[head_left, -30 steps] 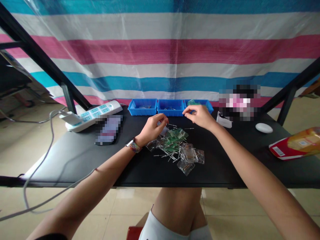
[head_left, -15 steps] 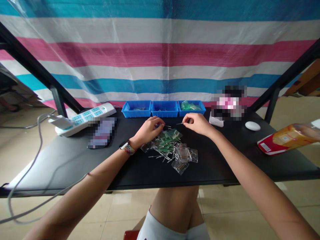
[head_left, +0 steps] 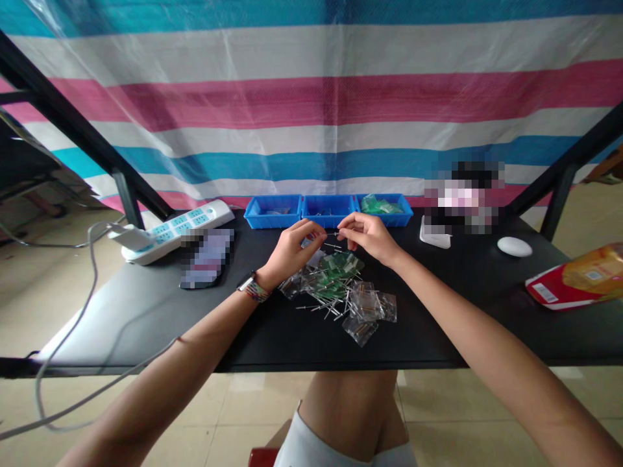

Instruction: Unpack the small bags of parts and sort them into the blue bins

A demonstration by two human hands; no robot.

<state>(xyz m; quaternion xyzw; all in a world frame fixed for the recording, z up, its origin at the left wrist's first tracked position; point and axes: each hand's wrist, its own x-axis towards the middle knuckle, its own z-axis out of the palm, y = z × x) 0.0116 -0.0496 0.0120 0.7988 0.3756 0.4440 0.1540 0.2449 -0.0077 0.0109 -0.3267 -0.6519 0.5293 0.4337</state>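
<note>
My left hand and my right hand meet above the black table, both with fingers pinched. Between their fingertips runs a thin metal pin, held by the right hand and touched by the left. Just below them lies a heap of small clear bags, green parts and loose metal pins. A bead bracelet sits on my left wrist.
Three blue bins line the table's far edge; the right one holds green parts. A white power strip and a blurred flat object lie at left. A white mouse and a red-yellow package lie at right. A striped tarp hangs behind.
My right hand has come back from the right blue bin, picked up a pin, and moved left to meet my left hand. The left hand has barely moved.
</note>
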